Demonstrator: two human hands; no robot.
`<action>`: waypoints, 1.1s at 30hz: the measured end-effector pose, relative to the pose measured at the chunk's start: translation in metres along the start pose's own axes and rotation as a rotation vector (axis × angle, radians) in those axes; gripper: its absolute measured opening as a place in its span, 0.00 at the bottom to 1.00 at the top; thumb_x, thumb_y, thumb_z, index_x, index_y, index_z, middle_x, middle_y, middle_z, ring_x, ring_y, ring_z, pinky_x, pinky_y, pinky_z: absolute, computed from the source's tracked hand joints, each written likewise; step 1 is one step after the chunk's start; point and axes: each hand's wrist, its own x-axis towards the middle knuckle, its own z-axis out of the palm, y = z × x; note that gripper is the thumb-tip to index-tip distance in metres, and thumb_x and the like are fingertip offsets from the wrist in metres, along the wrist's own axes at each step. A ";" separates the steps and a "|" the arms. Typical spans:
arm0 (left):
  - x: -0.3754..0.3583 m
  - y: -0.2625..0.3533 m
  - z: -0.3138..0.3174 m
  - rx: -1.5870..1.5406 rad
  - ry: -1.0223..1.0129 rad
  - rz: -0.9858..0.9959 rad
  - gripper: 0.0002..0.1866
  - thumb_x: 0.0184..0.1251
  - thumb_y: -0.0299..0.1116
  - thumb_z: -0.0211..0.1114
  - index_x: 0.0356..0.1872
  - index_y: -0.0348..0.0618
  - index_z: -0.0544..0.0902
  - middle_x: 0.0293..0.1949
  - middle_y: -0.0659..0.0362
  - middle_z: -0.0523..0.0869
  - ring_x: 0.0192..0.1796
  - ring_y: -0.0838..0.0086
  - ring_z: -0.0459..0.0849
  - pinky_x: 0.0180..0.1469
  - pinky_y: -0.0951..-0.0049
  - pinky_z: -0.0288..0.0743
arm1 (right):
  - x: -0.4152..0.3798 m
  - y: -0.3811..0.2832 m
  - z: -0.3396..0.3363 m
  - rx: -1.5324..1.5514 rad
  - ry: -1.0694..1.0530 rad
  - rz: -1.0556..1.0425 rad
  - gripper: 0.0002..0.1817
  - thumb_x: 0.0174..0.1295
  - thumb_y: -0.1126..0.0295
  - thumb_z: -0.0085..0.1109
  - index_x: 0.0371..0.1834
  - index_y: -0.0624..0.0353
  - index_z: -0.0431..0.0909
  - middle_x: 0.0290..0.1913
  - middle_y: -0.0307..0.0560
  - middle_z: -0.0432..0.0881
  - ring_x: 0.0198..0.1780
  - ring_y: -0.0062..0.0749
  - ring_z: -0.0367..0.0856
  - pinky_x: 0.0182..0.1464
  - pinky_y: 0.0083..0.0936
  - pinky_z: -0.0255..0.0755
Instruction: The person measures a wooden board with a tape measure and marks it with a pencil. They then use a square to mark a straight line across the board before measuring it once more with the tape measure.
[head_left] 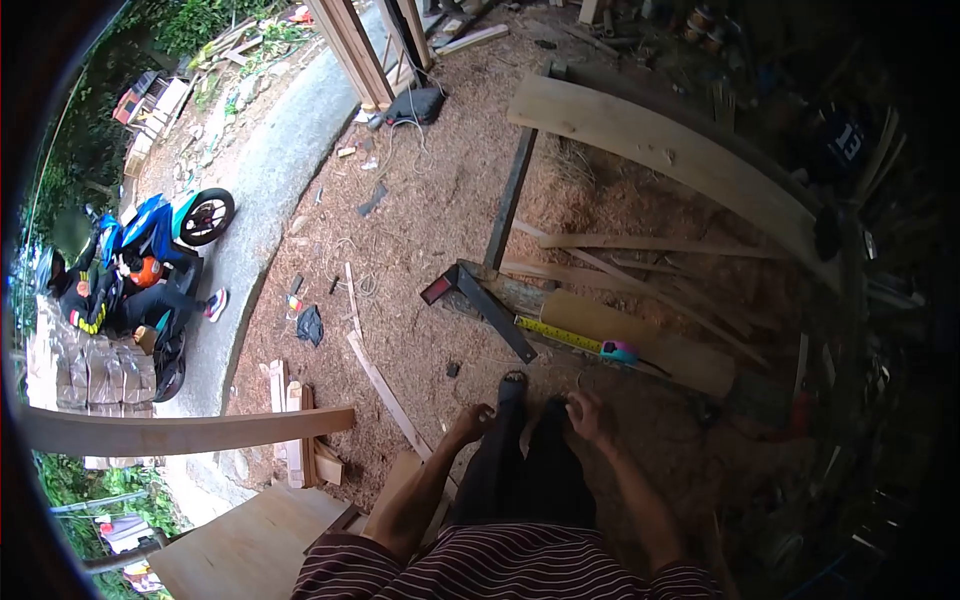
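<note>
My left hand (472, 422) hangs beside my dark trousers, fingers curled in, with nothing visible in it. My right hand (588, 416) is on the other side of my legs, its fingers loosely bent and partly apart; I see nothing held. Ahead of it lies a teal and pink tape measure (619, 351), apart from the hand. Its yellow blade (560, 332) is pulled out leftward along a wooden board (580, 316). Near the blade's end rests a dark, flat, angled tool (497, 315); a red-centred block (437, 290) sits at its far end.
A long plank (640, 135) spans the far right above loose wood strips (660, 243). Short timber offcuts (294, 420) and a beam end (200, 430) are at left. Wood shavings cover the ground. Beyond, a person sits by a blue motorcycle (145, 228) on a paved path (290, 130).
</note>
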 end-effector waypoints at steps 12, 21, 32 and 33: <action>0.149 0.054 -0.151 0.328 0.407 0.472 0.05 0.59 0.32 0.63 0.34 0.46 0.83 0.35 0.56 0.83 0.42 0.58 0.81 0.43 0.58 0.71 | 0.219 -0.050 0.028 -0.298 -0.039 -0.081 0.10 0.54 0.66 0.63 0.35 0.59 0.79 0.35 0.50 0.82 0.39 0.48 0.81 0.41 0.40 0.75; 0.243 0.053 -0.158 0.522 0.123 0.669 0.10 0.64 0.31 0.50 0.31 0.44 0.81 0.39 0.56 0.80 0.49 0.59 0.76 0.50 0.60 0.65 | 0.278 -0.039 0.106 -0.544 -0.533 0.225 0.10 0.55 0.66 0.61 0.40 0.52 0.82 0.41 0.47 0.83 0.47 0.42 0.82 0.59 0.51 0.62; 0.276 0.032 -0.152 0.545 0.104 0.746 0.09 0.61 0.32 0.57 0.38 0.47 0.84 0.44 0.57 0.82 0.52 0.60 0.75 0.55 0.57 0.66 | 0.285 -0.029 0.120 -0.558 -0.599 0.219 0.10 0.56 0.70 0.55 0.39 0.51 0.84 0.40 0.47 0.84 0.50 0.41 0.81 0.65 0.56 0.57; 0.277 0.034 -0.153 0.578 0.052 0.735 0.09 0.61 0.32 0.57 0.39 0.47 0.84 0.45 0.57 0.81 0.52 0.60 0.75 0.55 0.56 0.66 | 0.287 -0.031 0.118 -0.562 -0.636 0.224 0.12 0.56 0.70 0.55 0.42 0.52 0.83 0.42 0.50 0.84 0.52 0.43 0.80 0.65 0.56 0.58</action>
